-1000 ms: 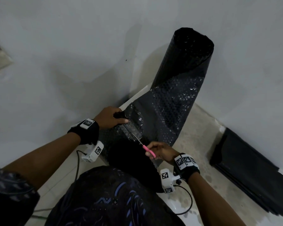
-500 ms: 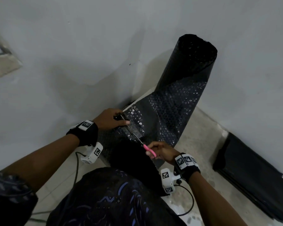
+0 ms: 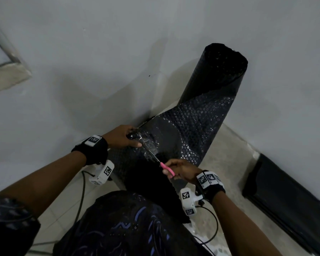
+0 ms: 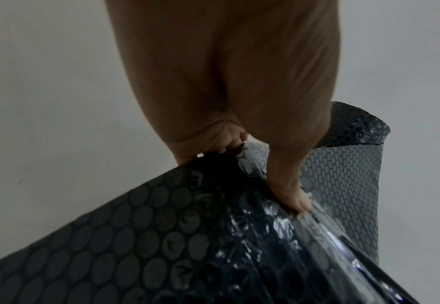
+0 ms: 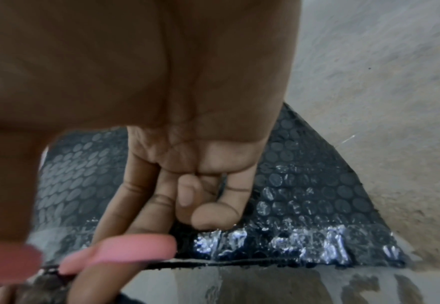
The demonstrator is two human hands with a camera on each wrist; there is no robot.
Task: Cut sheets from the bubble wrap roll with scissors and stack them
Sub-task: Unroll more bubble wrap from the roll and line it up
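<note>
Head view, nearest first: the person's patterned dark garment [image 3: 129, 228] fills the lower middle, with both forearms reaching forward over the floor [image 3: 229, 145]. The right hand [image 3: 182, 170] holds the pink-handled scissors [image 3: 162, 164], fingers curled through the handles. In the right wrist view the pink handles [image 5: 125, 250] cross the lower left and two fingers are folded into the palm. The blades point up and to the left, lying in the unrolled bubble wrap sheet [image 3: 174, 137]. Whether the blades stand apart or together cannot be told.

The left hand [image 3: 122, 136] grips the sheet's far left edge just beyond the blade tips. In the left wrist view the thumb [image 4: 289, 191] presses on top of the bunched, glossy wrap [image 4: 161, 236] and the fingers curl beneath it.

The sheet hangs from both hands, running down toward the person's lap and up to the right into the bubble wrap roll [image 3: 216, 80]. The roll stands tilted in the floor's far corner, where the two white walls [image 3: 100, 52] meet, its open top toward the camera.

Along the right-hand wall, well apart from the roll, a flat stack of black sheets [image 3: 284, 193] lies on the floor. Cables [image 3: 213, 226] trail from the wrist cameras.
</note>
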